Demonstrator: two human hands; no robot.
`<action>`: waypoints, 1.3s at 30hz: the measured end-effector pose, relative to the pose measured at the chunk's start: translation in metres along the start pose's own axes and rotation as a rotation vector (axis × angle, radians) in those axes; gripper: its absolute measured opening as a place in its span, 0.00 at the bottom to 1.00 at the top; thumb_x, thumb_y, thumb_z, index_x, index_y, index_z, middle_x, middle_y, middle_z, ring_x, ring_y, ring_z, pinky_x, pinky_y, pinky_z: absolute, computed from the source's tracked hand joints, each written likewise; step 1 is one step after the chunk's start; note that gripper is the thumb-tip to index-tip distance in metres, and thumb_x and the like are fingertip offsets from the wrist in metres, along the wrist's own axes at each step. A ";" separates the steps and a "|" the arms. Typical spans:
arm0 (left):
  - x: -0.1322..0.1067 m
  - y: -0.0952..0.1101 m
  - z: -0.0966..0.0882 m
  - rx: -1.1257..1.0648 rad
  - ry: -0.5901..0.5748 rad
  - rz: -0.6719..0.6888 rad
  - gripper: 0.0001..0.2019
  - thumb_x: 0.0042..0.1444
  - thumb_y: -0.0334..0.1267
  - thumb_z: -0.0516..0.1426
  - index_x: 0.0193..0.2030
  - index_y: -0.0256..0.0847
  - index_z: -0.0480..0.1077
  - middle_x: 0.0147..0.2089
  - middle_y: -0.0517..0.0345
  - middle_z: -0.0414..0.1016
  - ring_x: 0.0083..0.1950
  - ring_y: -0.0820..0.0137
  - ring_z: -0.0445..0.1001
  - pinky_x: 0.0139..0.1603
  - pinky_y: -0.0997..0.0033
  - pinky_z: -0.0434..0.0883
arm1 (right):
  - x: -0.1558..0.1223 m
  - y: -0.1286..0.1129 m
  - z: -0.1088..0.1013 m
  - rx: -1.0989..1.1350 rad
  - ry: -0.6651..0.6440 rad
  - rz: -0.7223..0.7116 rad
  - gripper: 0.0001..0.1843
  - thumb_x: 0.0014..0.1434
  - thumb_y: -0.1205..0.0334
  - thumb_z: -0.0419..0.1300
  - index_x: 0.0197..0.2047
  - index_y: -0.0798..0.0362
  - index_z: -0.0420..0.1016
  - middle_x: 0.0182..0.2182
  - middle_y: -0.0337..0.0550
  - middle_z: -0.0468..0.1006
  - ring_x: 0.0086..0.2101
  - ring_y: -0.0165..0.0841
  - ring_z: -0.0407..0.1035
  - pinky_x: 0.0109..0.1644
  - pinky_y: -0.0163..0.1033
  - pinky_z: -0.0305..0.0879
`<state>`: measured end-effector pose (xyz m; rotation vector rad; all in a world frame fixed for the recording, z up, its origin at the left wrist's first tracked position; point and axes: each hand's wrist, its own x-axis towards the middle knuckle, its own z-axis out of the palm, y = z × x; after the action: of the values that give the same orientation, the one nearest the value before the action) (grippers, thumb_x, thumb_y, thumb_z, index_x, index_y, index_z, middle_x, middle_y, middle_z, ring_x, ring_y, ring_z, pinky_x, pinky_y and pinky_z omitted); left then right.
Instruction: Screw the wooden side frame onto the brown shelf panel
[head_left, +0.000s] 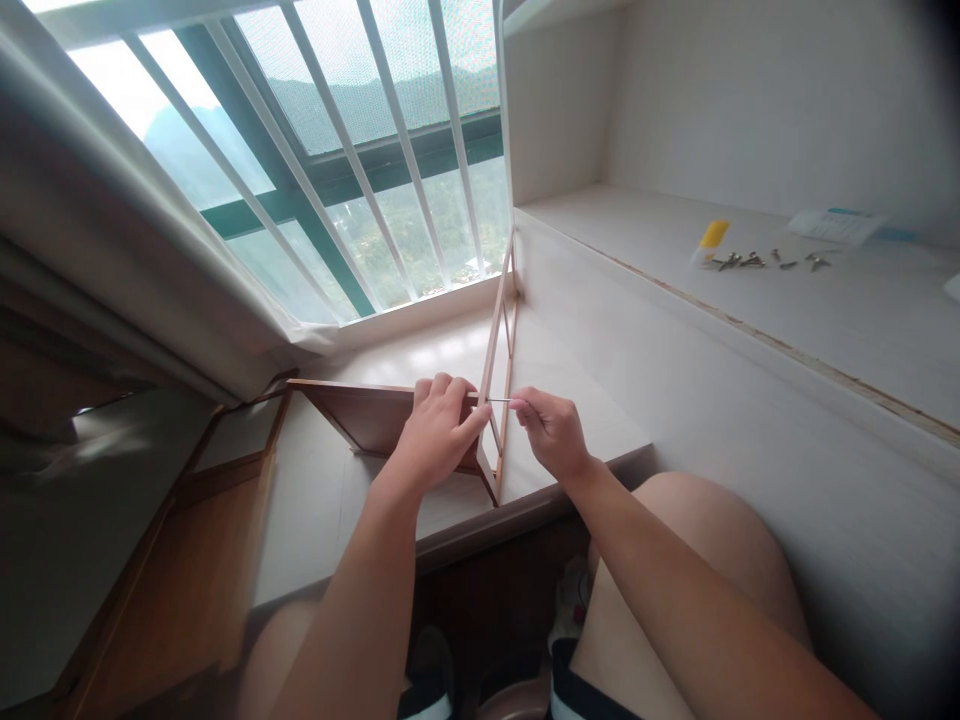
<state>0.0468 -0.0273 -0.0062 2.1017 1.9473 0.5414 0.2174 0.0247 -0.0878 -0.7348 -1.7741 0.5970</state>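
Observation:
A thin wooden frame (pixel 507 320) stands on edge on the pale window ledge (pixel 450 355), running from near me back toward the window. A brown wooden panel (pixel 360 412) meets it at its near end. My left hand (pixel 439 430) is curled over the top of the panel, right beside the frame. My right hand (pixel 551 430) pinches a thin metal tool (pixel 500 400), whose tip points left into the frame's near upright.
A white desk top (pixel 787 290) on the right carries several loose screws (pixel 757 261), a yellow-capped tube (pixel 709 240) and a small white packet (pixel 836 225). Window bars and a curtain (pixel 112 250) fill the upper left. My bare knee (pixel 697 540) is below the ledge.

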 end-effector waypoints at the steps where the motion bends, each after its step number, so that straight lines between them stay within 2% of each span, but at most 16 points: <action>1: 0.000 0.000 0.000 0.000 -0.001 -0.002 0.16 0.62 0.54 0.47 0.44 0.45 0.66 0.48 0.55 0.65 0.55 0.57 0.58 0.58 0.55 0.61 | 0.000 0.000 0.000 0.010 -0.010 0.013 0.17 0.68 0.54 0.51 0.30 0.52 0.70 0.22 0.38 0.68 0.24 0.29 0.60 0.31 0.35 0.57; 12: 0.000 0.001 -0.001 0.005 -0.006 -0.002 0.16 0.62 0.54 0.47 0.44 0.46 0.66 0.48 0.55 0.65 0.55 0.57 0.58 0.57 0.55 0.62 | 0.001 -0.005 0.000 0.136 -0.027 0.198 0.22 0.67 0.50 0.51 0.25 0.53 0.67 0.16 0.35 0.61 0.20 0.27 0.56 0.26 0.35 0.53; 18: 0.000 0.001 -0.001 -0.001 0.000 0.000 0.16 0.62 0.53 0.47 0.44 0.46 0.66 0.48 0.55 0.65 0.55 0.58 0.58 0.57 0.56 0.61 | 0.010 -0.011 -0.009 0.235 -0.118 0.297 0.27 0.66 0.45 0.51 0.21 0.54 0.67 0.13 0.35 0.59 0.18 0.27 0.54 0.23 0.35 0.51; 28: -0.001 0.003 0.003 0.003 0.018 0.016 0.16 0.62 0.53 0.47 0.44 0.45 0.66 0.47 0.54 0.65 0.54 0.58 0.58 0.58 0.55 0.60 | 0.012 -0.021 -0.017 0.046 -0.081 0.273 0.28 0.67 0.48 0.51 0.18 0.54 0.64 0.12 0.36 0.60 0.17 0.27 0.56 0.24 0.36 0.51; 32: -0.001 0.003 0.003 -0.003 0.015 0.018 0.16 0.62 0.53 0.47 0.43 0.45 0.66 0.47 0.54 0.65 0.54 0.58 0.57 0.58 0.55 0.60 | 0.013 -0.022 -0.016 0.051 -0.106 0.294 0.29 0.67 0.48 0.50 0.17 0.54 0.63 0.13 0.36 0.61 0.17 0.27 0.56 0.24 0.35 0.51; 35: -0.001 0.004 0.003 0.000 0.015 0.018 0.15 0.62 0.53 0.47 0.42 0.44 0.66 0.46 0.54 0.65 0.54 0.58 0.58 0.58 0.55 0.60 | 0.013 -0.024 -0.018 0.045 -0.112 0.290 0.29 0.67 0.47 0.49 0.18 0.53 0.64 0.13 0.36 0.60 0.17 0.27 0.57 0.24 0.35 0.51; 39: 0.000 0.003 0.003 0.005 0.012 0.014 0.15 0.62 0.53 0.47 0.42 0.44 0.66 0.46 0.54 0.65 0.54 0.57 0.58 0.58 0.55 0.60 | 0.014 -0.023 -0.028 -0.049 -0.042 0.206 0.24 0.68 0.48 0.48 0.23 0.52 0.63 0.15 0.36 0.62 0.18 0.28 0.56 0.25 0.36 0.51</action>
<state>0.0509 -0.0277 -0.0074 2.1212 1.9440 0.5542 0.2367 0.0206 -0.0539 -0.9528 -1.7684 0.7129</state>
